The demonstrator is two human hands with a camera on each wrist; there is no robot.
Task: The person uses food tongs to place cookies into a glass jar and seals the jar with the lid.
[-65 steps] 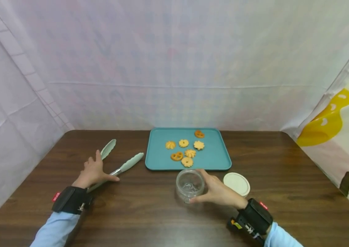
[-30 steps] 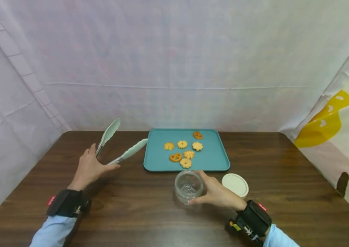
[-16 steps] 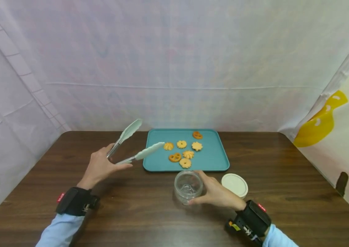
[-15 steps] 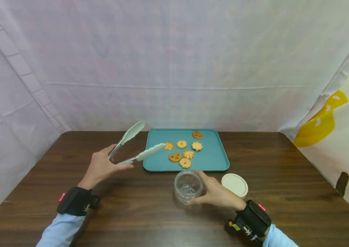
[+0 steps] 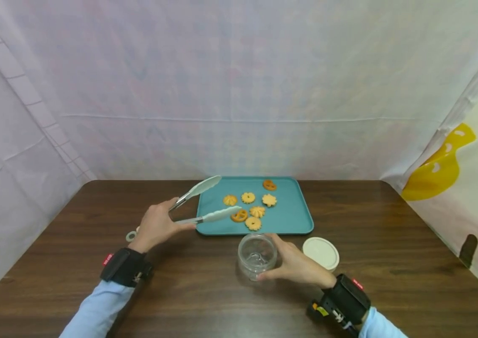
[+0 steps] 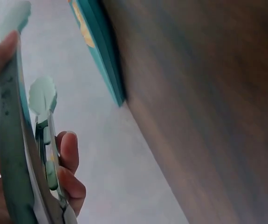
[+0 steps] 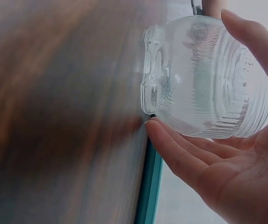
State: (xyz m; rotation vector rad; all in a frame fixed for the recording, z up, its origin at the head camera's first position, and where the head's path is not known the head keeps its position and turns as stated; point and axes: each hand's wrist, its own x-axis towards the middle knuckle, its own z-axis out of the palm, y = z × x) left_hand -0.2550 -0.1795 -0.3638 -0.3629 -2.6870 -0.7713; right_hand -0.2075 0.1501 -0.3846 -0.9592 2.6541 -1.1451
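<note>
My left hand (image 5: 157,226) grips a pair of tongs (image 5: 218,214), thumb on one arm and fingers on the other. The tongs' pale green scalloped tips are spread apart above the left part of a teal tray (image 5: 294,220). On the tray lie several flower-shaped cookies (image 5: 248,197) and two pretzels (image 5: 270,184); the lower tip overlaps the nearer pretzel (image 5: 240,216) in the head view. My right hand (image 5: 296,265) holds a clear glass jar (image 7: 203,79) upright on the table in front of the tray, thumb and fingers around its side. The jar's mouth is uncovered and nothing shows inside.
A round cream lid (image 5: 321,252) lies on the dark wooden table (image 5: 205,300), just right of the jar and beyond my right wrist. White cloth (image 5: 230,94) hangs behind the table's far edge and along both sides.
My left hand picked up the tongs from the table and carried them right, until their spread tips came over the tray. My right hand stayed on the jar.
</note>
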